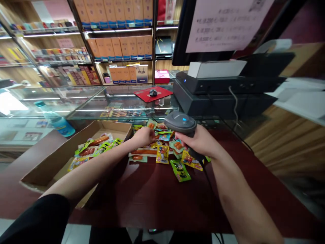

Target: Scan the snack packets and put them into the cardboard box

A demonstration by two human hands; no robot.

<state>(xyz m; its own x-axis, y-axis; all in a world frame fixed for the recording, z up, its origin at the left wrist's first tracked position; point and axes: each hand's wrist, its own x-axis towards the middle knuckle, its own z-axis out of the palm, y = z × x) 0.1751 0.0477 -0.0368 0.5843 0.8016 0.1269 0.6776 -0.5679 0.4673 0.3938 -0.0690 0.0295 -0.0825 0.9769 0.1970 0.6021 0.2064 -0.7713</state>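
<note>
My right hand (199,140) is wrapped round the handle of a dark grey barcode scanner (180,121) with a blue light on top. My left hand (144,136) is closed over the pile of small snack packets; what its fingers hold, if anything, is hidden. Near it lie a yellow packet (162,154) and a long sausage packet (146,152). Below the scanner, a green packet (180,171) rests at the front of the pile. Several more packets are in a shallow cardboard box (59,150) on the left, under my left forearm.
A blue bottle (59,122) stands behind the box. A mouse (153,92) sits on a red mat (164,94) on the glass counter. At the right are a monitor (181,37), dark machines (203,103) and a cable (235,100). Stocked shelves line the back.
</note>
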